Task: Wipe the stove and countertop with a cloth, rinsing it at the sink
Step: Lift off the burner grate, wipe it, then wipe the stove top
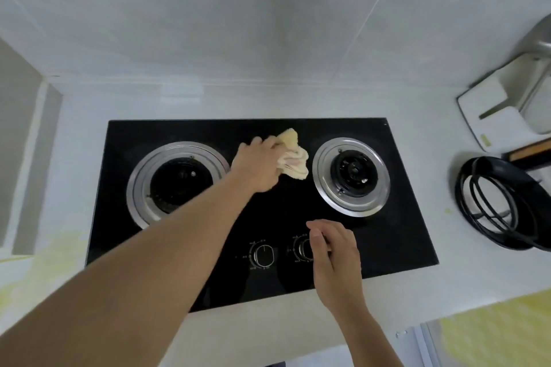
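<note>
A black glass stove [396,235] is set into the white countertop [77,140]. It has a left burner [176,182], a right burner [351,176] and two knobs near its front edge. My left hand [259,167] reaches between the burners and is closed on a crumpled pale yellow cloth [293,155], which is pressed on the glass. My right hand [334,253] hovers over the right knob [304,249] with its fingers curled loosely and nothing in them. The left knob [264,255] is uncovered. No sink is in view.
Black pan-support rings [495,202] lie on the counter to the right of the stove. Behind them are a white cutting board [477,110] and a metal pot [536,42] at the frame's edge. Tiled wall [238,24] runs behind the stove.
</note>
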Demonstrator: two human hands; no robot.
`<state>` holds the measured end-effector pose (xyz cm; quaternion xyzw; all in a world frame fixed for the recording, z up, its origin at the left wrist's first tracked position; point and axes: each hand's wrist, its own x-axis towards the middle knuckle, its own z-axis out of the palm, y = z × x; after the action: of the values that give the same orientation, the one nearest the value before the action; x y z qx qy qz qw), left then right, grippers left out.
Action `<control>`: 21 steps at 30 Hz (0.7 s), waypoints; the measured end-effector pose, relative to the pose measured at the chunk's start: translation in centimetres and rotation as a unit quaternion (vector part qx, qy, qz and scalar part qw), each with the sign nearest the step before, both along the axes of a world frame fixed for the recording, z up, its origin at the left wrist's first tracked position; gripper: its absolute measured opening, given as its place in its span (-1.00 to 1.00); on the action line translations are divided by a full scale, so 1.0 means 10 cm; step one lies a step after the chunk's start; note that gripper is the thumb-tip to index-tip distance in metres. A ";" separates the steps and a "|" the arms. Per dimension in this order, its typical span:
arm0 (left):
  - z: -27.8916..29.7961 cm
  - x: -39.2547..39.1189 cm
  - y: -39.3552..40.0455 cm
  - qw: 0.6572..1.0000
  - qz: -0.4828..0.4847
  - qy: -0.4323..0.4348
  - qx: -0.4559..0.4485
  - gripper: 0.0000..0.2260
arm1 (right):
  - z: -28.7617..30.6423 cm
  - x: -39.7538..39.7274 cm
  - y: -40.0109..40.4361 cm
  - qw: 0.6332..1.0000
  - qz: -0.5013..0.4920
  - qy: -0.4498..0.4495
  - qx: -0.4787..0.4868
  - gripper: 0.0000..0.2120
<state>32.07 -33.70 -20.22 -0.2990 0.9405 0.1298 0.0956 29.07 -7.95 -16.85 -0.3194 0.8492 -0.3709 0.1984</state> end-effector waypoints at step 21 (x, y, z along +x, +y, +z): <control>0.08 1.55 1.21 0.997 0.049 -0.023 0.056 -0.50 | 0.11 0.32 0.19 0.999 0.021 0.046 0.014 -0.79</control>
<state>47.54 -21.58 -19.41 -0.3416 0.9137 0.1799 0.1274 32.26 -6.07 -15.76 -0.3512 0.8553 -0.3401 0.1716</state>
